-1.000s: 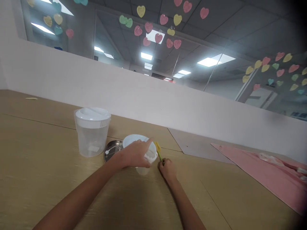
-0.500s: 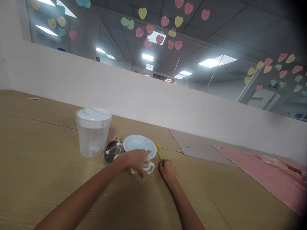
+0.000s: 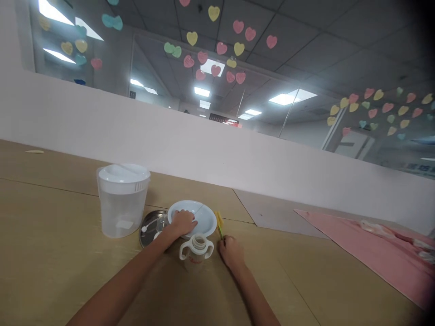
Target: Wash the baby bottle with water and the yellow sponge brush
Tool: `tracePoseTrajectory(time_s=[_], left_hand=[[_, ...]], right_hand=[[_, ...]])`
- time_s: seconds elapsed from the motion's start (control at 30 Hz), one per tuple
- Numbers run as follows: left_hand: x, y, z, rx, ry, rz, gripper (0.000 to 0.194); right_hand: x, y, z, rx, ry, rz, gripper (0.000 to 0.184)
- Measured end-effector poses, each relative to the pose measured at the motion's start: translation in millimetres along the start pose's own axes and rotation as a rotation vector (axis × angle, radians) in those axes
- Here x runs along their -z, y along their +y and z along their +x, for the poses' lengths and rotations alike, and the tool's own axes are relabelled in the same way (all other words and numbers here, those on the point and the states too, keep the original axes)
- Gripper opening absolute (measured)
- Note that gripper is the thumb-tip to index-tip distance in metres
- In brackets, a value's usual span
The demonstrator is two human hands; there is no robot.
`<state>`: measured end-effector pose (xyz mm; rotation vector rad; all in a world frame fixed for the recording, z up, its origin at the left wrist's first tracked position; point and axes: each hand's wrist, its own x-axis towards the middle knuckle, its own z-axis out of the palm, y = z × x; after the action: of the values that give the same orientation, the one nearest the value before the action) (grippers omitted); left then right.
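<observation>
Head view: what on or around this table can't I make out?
In the head view:
White bowl, near left part: covered by the left hand; contact unclear.
Brush, handle end: hidden by the right hand.
Metal tray, near right part: behind the left forearm.
Bottle, red print: too small and blurred to read.
Pink cloth, right end: lost at the dark picture edge.

One left hand point(image 3: 183, 222), one right hand point(image 3: 232, 250), one bottle point(image 3: 195, 259) with two handles point(image 3: 211, 247), one bowl point(image 3: 205, 221), one brush point(image 3: 219, 220), one pitcher point(image 3: 120, 208), one tray point(image 3: 152, 217), at least two small parts point(image 3: 144, 229), one cloth point(image 3: 367, 253), over thirty heart notes point(image 3: 239, 49), one table point(image 3: 47, 235)
</observation>
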<state>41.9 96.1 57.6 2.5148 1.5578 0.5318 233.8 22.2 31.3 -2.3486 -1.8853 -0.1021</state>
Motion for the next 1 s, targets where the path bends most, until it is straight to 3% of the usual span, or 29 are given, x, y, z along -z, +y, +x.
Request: tracePoseTrajectory(time_s=[0.13,0.27,0.47,0.57,0.7,0.83,1.0], left_hand=[[-3.8,-4,3,0.032,-0.038,-0.012,0.028],[2.2,-3,1,0.021,0.006,-0.069,0.025],[21.5,7,-1,-0.02,0.097,-0.2,0.026],[30.2,16,-6,-0.119,0.117,-0.331,0.023],[37.1,28,-15,-0.234,0.087,-0.43,0.017],[38.8,32,-22,-0.279,0.057,-0.404,0.015],[46.5,13,-16,-0.188,0.156,-0.431,0.022]], right_hand=[[0,-4,-2,0.016,0.015,0.017,0.035],[3,-3,-4,-0.01,0.073,0.082,0.046],[13,1,-6,0.0,0.355,0.253,0.048],[15,-1,-7,0.137,0.43,0.509,0.052],[12,-9,-7,0.303,0.369,1.016,0.05],[8,-17,-7,0.247,0.33,1.362,0.049],[12,-18,-8,0.057,0.397,1.583,0.05]])
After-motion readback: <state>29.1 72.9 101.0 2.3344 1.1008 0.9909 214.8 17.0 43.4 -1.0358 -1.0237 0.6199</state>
